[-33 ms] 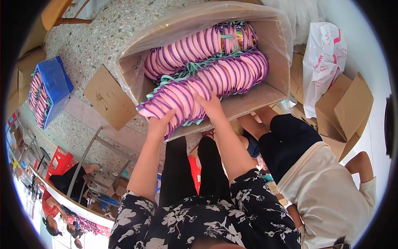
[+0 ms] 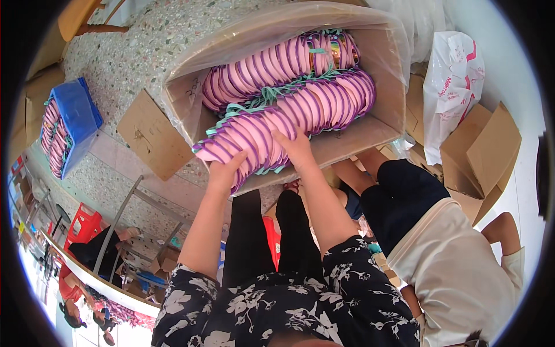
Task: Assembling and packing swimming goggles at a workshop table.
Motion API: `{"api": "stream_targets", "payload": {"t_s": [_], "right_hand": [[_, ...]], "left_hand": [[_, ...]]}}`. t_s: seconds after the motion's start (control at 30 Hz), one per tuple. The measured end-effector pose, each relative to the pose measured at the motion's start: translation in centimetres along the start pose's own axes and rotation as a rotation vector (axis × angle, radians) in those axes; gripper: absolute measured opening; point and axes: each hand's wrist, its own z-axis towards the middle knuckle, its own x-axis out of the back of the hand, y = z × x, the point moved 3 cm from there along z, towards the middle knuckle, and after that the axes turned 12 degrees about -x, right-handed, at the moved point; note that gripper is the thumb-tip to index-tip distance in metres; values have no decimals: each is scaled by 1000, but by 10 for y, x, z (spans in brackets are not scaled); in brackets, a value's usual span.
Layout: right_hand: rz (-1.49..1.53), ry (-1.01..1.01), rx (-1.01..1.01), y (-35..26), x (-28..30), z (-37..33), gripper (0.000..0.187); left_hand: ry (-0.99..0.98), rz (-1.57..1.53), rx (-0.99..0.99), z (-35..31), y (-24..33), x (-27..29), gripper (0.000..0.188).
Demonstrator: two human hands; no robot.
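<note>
A plastic-lined cardboard box (image 2: 386, 75) stands in front of me with two rows of flat pink pieces inside, edged in purple and tied with mint-green ribbons. Around the near row of pink pieces (image 2: 315, 107), at its left end, both my hands are closed. My left hand (image 2: 224, 172) grips the end by the box's left corner, thumb on top. A little farther right, my right hand (image 2: 296, 150) holds the same row, thumb pressed on the pink faces. The other fingers of both hands are mostly hidden. The far row of pink pieces (image 2: 260, 72) lies untouched behind.
On the left, a blue crate (image 2: 75, 121) holds similar pink pieces, near a cardboard sheet (image 2: 151, 136) on the floor. Close on my right is a person in a beige shirt (image 2: 445, 260). Beyond are an open carton (image 2: 483, 153) and a white plastic bag (image 2: 451, 92).
</note>
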Motion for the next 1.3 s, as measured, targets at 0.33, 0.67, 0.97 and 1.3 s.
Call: {"api": "stream_targets", "payload": {"t_s": [0.33,0.67,0.97,1.3], "right_hand": [[-495,395,352,0,5,20,83],[-942,391,240,-6,5,11,70],[-1267,298,22,-45,-9,6,65],[-1238,226,4,-22,4,24,73]], "left_hand": [[-50,-130,3,48,-35,-9,58],[-114,80,20,65,-65,-3,60],[259,987,-130,50,-48,-7,78],[554,551,-269,57,-79,-16,54]]}}
